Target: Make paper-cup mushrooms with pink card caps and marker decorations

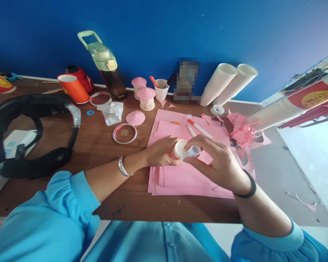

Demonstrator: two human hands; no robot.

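Note:
My left hand (160, 151) grips a small white paper cup (178, 149) lying on its side above a stack of pink paper sheets (186, 178). My right hand (215, 163) pinches a white strip or tape piece (191, 151) against the cup's rim. Both hands meet over the pink sheets at the middle of the brown table (98, 145). A silver bangle sits on my left wrist, a black band on my right.
A pink paper cone (135, 118), two pink-roofed cups (145, 95), tape rolls (124, 133), pens (199, 128), pink scraps (240, 133), stacks of white cups (229, 85), an orange cup (73, 88), a bottle (108, 67) and a black headset (32, 134) lie around.

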